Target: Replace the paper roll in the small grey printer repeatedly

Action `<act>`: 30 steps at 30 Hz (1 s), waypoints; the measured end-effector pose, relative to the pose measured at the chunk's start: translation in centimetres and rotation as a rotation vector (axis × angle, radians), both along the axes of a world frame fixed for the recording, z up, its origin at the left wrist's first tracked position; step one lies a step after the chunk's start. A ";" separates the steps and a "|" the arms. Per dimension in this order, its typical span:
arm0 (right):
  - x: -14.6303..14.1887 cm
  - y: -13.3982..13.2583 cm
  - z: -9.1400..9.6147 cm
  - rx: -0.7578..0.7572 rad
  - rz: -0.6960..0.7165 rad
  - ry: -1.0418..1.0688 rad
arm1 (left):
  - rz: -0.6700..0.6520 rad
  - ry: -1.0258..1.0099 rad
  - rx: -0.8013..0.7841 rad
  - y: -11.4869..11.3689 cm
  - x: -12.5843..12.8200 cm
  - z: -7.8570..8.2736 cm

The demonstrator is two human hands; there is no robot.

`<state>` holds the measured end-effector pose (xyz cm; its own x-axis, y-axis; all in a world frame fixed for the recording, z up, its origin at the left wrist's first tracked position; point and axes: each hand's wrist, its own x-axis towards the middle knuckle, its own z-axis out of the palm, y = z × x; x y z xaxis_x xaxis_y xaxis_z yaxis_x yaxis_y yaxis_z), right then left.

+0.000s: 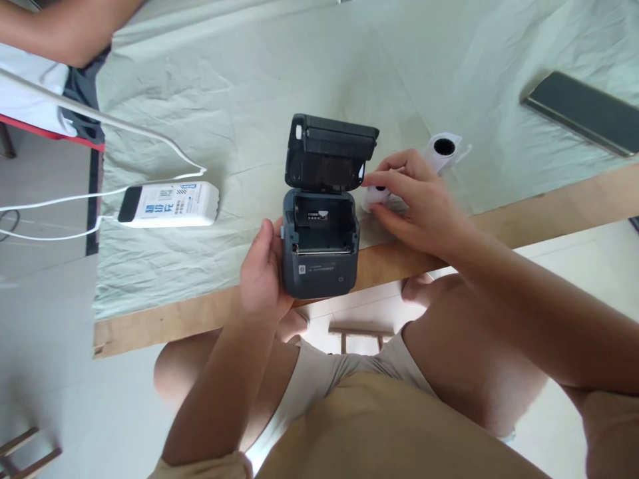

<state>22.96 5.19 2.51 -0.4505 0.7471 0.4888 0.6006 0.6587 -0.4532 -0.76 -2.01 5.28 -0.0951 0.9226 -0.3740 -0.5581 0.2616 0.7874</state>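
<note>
My left hand grips a dark portable label printer from its left side, near the table's front edge. The printer's lid is flipped up, and its paper bay looks bare inside. Just right of it, my right hand pinches a small white paper roll between thumb and fingers, partly hidden by them. One fingertip is close to the lid's corner; I cannot tell if they touch. Behind that hand stands another white roll with a dark core and a loose end.
A white power strip with white cables lies on the left. A dark phone rests at the right. The pale green cloth covers the table to its wooden edge. Another person's arm shows at the top left.
</note>
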 end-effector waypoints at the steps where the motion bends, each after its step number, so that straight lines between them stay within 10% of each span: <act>1: 0.0 -0.1 0.0 -0.030 0.017 0.013 | 0.004 0.006 0.004 0.0 0.0 0.0; 13: -0.4 -0.5 0.3 -0.213 0.008 0.037 | 0.054 0.060 -0.017 0.1 0.1 -0.1; 22: -2.2 -3.0 5.1 0.093 -0.079 0.230 | -0.117 0.123 0.067 -0.6 -0.4 0.3; 30: -5.8 -2.8 3.4 0.089 0.017 0.036 | -0.110 0.227 0.083 -0.9 -0.6 0.6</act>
<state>17.18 2.38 5.92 -0.4439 0.6923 0.5689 0.5732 0.7074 -0.4137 -1.36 -2.92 5.85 -0.0654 0.9587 -0.2769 -0.3369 0.2400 0.9105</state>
